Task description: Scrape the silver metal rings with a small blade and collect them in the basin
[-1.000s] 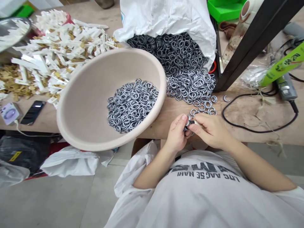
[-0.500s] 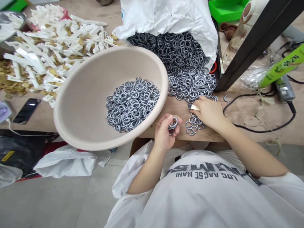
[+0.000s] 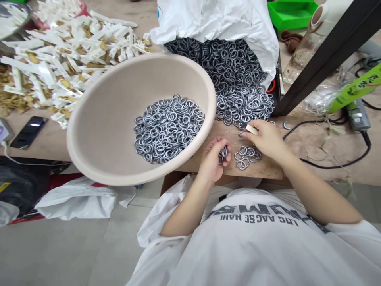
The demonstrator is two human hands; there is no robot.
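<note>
My left hand (image 3: 214, 159) is closed around several grey metal rings (image 3: 222, 154), just right of the large beige basin (image 3: 98, 119). Between the fingers of my right hand (image 3: 267, 140) is a small flat white tool (image 3: 252, 129); its kind is unclear. At those fingertips a single ring (image 3: 240, 134) shows, partly hidden, and I cannot tell whether it is pinched. Below my right hand, a small group of loose rings (image 3: 242, 163) lies on the wooden table (image 3: 264, 171). Many similar rings (image 3: 169, 131) lie in the basin.
A heap of rings (image 3: 244, 103) spills from a white sack (image 3: 214, 20) behind my hands. A black post (image 3: 315, 55) and a cable (image 3: 315, 165) are on the right. White and tan pieces (image 3: 44, 71) pile up at left, near a phone (image 3: 29, 132).
My left fingers have curled further over the rings. My right hand has shifted slightly right, and its white tool has turned; a ring now shows at its fingertips. The view has moved slightly.
</note>
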